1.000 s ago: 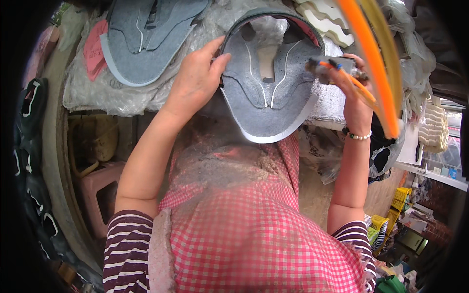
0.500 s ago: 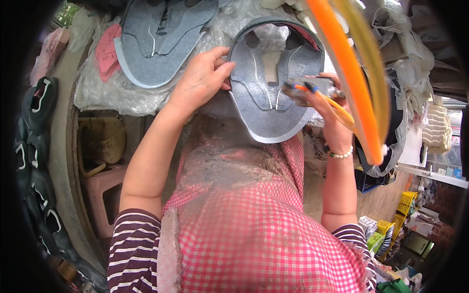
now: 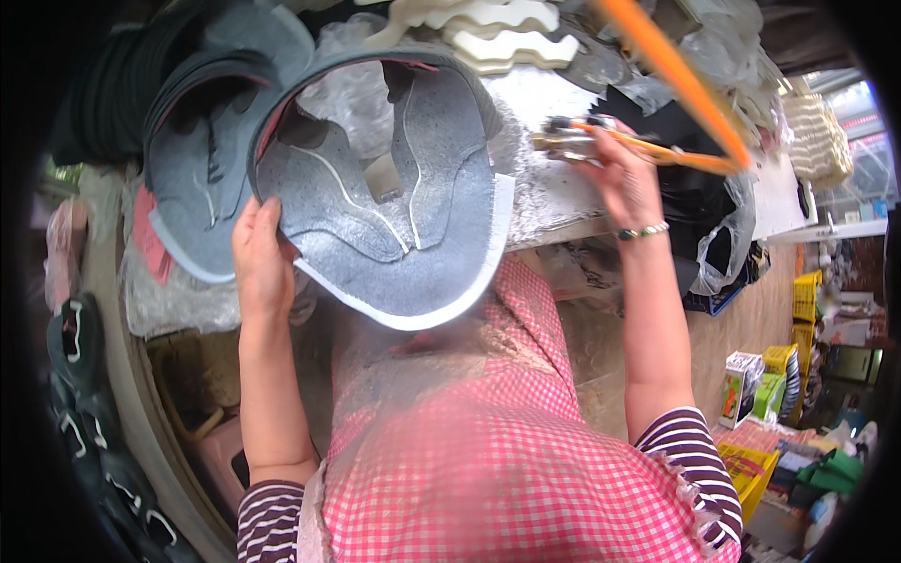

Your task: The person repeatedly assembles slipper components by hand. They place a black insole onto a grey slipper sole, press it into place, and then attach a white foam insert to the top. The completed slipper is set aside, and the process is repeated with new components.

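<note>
A flat grey shoe upper [image 3: 375,272], lining side up, has a pale curved border, two white seam lines and an opening in its middle. My left hand [image 3: 263,253] grips its left edge, thumb on top, and holds it tilted above the bench. To the right of the upper, my right hand [image 3: 624,178] is closed around a metal spray gun [image 3: 566,141], whose nozzle points left. From the gun an orange hose [image 3: 680,84] loops upward past the top of the view. Part of the gun is hidden by my fingers.
More grey uppers [image 3: 178,239] are stacked at the left, over a pink sheet [image 3: 150,235] and clear plastic. White wavy pieces [image 3: 516,47] lie at the back of the bench. Finished dark shoes [image 3: 80,347] line the far left. Yellow crates [image 3: 751,474] stand at the lower right.
The upper has moved left and nearer, now looking larger, with my left hand moving along at its edge. My right hand with the spray gun has drawn away from it. The hose has swung.
</note>
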`<action>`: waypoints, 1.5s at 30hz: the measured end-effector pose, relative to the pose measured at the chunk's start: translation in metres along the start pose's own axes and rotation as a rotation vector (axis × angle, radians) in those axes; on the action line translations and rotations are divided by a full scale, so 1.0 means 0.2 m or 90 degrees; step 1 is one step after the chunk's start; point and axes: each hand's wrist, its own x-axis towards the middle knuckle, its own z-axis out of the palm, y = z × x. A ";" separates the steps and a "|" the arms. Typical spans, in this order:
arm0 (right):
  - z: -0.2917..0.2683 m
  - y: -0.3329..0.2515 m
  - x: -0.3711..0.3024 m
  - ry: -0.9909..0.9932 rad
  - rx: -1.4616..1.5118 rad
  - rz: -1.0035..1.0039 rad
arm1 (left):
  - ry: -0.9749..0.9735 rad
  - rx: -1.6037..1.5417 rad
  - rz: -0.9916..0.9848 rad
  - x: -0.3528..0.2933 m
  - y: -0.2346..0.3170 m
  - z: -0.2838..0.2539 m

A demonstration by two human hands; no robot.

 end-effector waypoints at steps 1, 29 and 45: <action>0.02 0.03 0.02 -0.015 0.014 0.027 | 0.006 0.045 -0.034 0.01 -0.02 0.00; -0.40 -0.58 0.26 -0.020 -1.106 -0.360 | -0.097 0.579 0.457 -0.35 0.09 0.22; -0.52 -0.66 0.42 0.064 -0.883 -0.302 | -0.158 0.539 0.492 -0.44 0.09 0.20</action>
